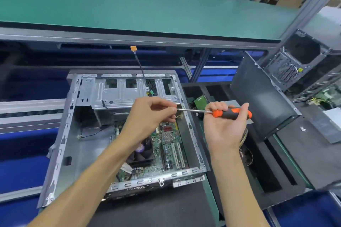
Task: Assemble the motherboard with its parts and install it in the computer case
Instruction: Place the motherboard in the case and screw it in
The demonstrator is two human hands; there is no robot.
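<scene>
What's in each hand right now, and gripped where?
The right hand grips the screwdriver by its orange-and-black handle. The left hand pinches the tip end of its metal shaft; a screw there can't be made out.

orange-and-black screwdriver (pixel 231 113), green motherboard (pixel 166 150), bare grey metal case (pixel 60 145), orange plug (pixel 133 48) on a black cable (pixel 141 69), teal shelf (pixel 129 3).

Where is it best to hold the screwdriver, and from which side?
Hold the screwdriver by its thick orange-and-black handle, from the right end, as the right hand does. The bare shaft points left, level, its tip at the left hand fingertips.
</scene>
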